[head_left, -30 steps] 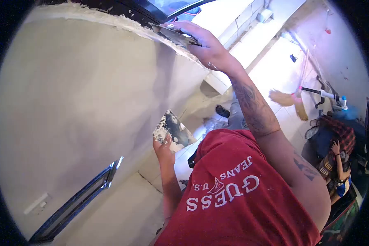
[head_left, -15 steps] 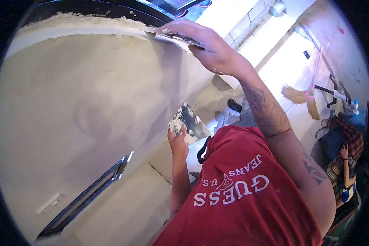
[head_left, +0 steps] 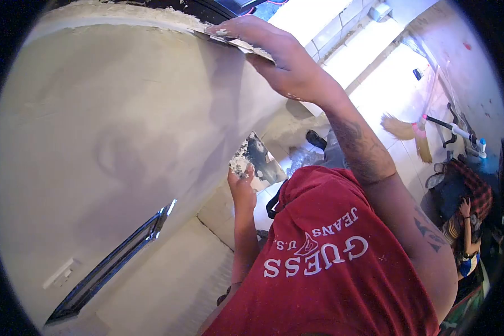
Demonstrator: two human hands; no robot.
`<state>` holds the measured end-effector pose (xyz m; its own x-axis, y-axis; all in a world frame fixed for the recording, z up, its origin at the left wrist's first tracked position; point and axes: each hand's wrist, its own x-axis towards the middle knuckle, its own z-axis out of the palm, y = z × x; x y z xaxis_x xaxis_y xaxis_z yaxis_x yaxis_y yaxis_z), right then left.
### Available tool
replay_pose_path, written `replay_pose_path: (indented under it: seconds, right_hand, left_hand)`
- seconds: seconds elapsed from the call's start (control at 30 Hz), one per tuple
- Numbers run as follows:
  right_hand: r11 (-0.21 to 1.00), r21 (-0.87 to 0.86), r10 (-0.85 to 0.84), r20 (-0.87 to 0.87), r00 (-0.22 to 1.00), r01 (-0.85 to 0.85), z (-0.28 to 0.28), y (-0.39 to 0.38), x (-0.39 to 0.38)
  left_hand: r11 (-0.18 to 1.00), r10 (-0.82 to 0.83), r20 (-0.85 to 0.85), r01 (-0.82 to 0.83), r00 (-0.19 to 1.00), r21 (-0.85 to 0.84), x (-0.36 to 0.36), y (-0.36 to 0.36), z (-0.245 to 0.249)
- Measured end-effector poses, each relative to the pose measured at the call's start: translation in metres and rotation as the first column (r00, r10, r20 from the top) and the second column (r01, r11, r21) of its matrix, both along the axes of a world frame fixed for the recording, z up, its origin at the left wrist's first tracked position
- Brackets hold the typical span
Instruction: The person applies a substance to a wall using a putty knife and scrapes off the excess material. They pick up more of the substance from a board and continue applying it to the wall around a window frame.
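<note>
At the top of the view, my right hand (head_left: 288, 59) grips a thin, flat putty knife (head_left: 242, 47), fingers over it and thumb beneath. The blade lies against the putty-coated edge of the pale wall (head_left: 151, 84), just below a dark frame (head_left: 207, 8). White putty smears show on the fingers and blade. Lower down, my left hand (head_left: 243, 187) holds a flat plate (head_left: 260, 162) by its near corner, the thumb on top. White putty covers part of the plate's dark surface. The handle of the putty knife, if there is one, is hidden.
A long dark-framed strip (head_left: 112, 260) and a white switch plate (head_left: 63, 273) are on the wall at lower left. Brooms (head_left: 411, 131) stand at right on the tiled floor. Another person (head_left: 467, 218) is low at the far right.
The view has shifted slightly, so the wall and frame sit a little higher and further left. My right hand keeps the putty knife at the wall's edge; my left still holds the plate.
</note>
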<state>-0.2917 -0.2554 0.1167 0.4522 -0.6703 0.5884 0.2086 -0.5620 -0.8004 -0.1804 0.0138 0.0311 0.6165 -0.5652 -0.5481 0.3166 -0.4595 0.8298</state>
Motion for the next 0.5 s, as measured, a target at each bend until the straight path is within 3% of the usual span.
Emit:
replay_pose_path:
  seconds: [0.17, 0.5]
  right_hand:
    - [0.988, -0.125, -0.094, -0.011, 0.995, 0.092, -0.007, 0.000, 0.010]
    - [0.994, -0.042, -0.100, -0.050, 0.994, 0.098, -0.026, 0.004, 0.020]
  left_hand:
    - [1.000, -0.021, 0.013, 0.020, 1.000, 0.011, 0.003, 0.002, -0.004]
    - [0.999, -0.025, -0.047, 0.024, 0.999, -0.028, 0.005, 0.002, -0.006]
